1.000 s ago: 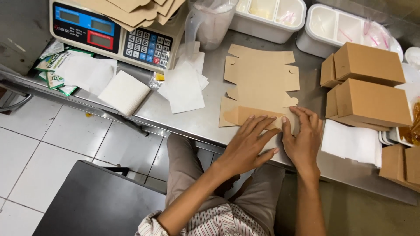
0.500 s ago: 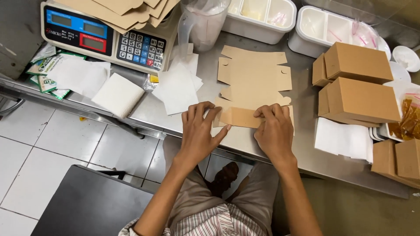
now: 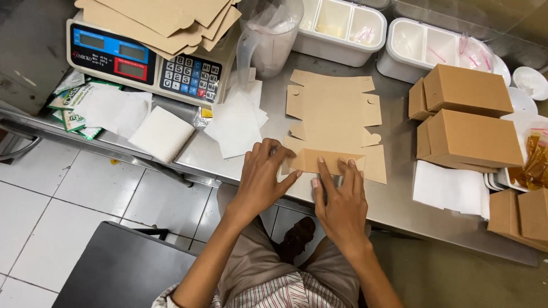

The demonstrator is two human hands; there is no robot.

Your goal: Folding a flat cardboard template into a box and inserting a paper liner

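Observation:
A flat brown cardboard box blank lies on the steel counter in front of me. Its near flap is folded up and over toward the middle. My left hand pinches the flap's left end, fingers curled over the fold. My right hand lies flat with fingers spread, pressing down on the flap's right part. Both hands touch the same blank.
A digital scale with flat blanks stacked on top stands at the back left. White paper sheets lie beside it. Two folded brown boxes sit at right, white compartment trays behind, a plastic jug between.
My hands moved up from the counter's near edge onto the blank. The near flap, flat a second ago, now stands folded over and is pressed down.

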